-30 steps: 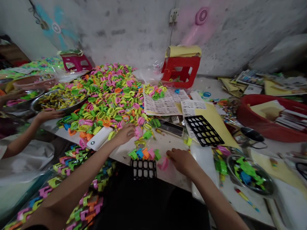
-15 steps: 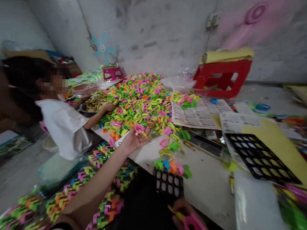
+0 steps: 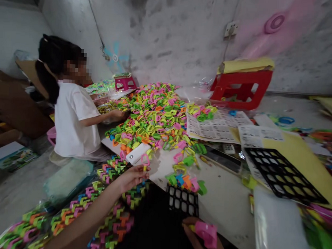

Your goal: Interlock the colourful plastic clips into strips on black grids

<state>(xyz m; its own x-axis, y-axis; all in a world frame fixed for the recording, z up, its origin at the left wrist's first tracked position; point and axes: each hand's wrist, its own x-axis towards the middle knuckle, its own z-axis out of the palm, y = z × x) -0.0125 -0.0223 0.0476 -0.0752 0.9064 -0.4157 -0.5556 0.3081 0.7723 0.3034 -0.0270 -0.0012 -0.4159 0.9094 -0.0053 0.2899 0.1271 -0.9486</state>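
My left hand point(image 3: 130, 177) is raised at the table's near edge, its fingers pinched on a small pink plastic ring piece point(image 3: 145, 160). Low in the view, over my dark lap, my right hand point(image 3: 198, 238) is closed round a bigger pink plastic piece point(image 3: 206, 234) with a thin yellow pencil-like stick beside it. A huge heap of pink, green, yellow and orange plastic pieces point(image 3: 152, 114) covers the table behind. A short row of coloured pieces point(image 3: 186, 181) lies by a small black grid tray point(image 3: 182, 200).
A person in a white shirt point(image 3: 74, 122) sits at the left, one hand at the heap. A larger black grid tray point(image 3: 282, 175) lies on yellow paper at the right. A red stool point(image 3: 240, 87) stands by the wall. Interlocked coloured pieces point(image 3: 68, 215) lie below the table.
My head has turned left, bringing the seated person into view. My left hand lifted a pink piece from the heap and drew it back. My right hand withdrew to my lap holding a pink piece.
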